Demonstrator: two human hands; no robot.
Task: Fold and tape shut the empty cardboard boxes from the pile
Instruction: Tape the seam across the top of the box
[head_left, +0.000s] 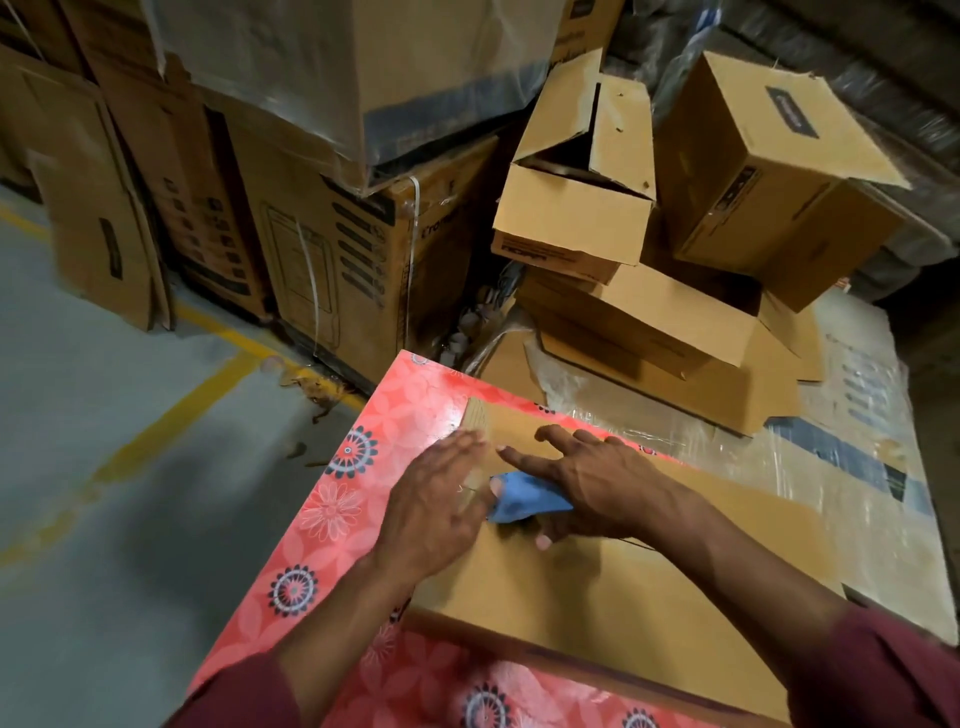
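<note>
**A:** Where's the box?

**B:** I see the box lying flat on the table, the one with the red flowered cover, reaching from the near edge toward the far corner. Its top flaps look folded down, and a strip of tape runs over the far end of the box.

**A:** And the hands?

**B:** My left hand lies flat, fingers straight, pressing on the top by the far end. My right hand grips a blue thing, a tape dispenser I'd guess, with its forefinger stretched out along the seam. Most of the tool is hidden under the palm.

**A:** So which step?

**B:** Taping, I judge. The folding of this one seems done, and the strip is being laid or smoothed along the seam.

**A:** Next?

**B:** Hold the flaps tight with the left hand, rub the tape flat to the end, cut it off. Then another box from the pile past the far edge of the table; several there gape open.
</note>
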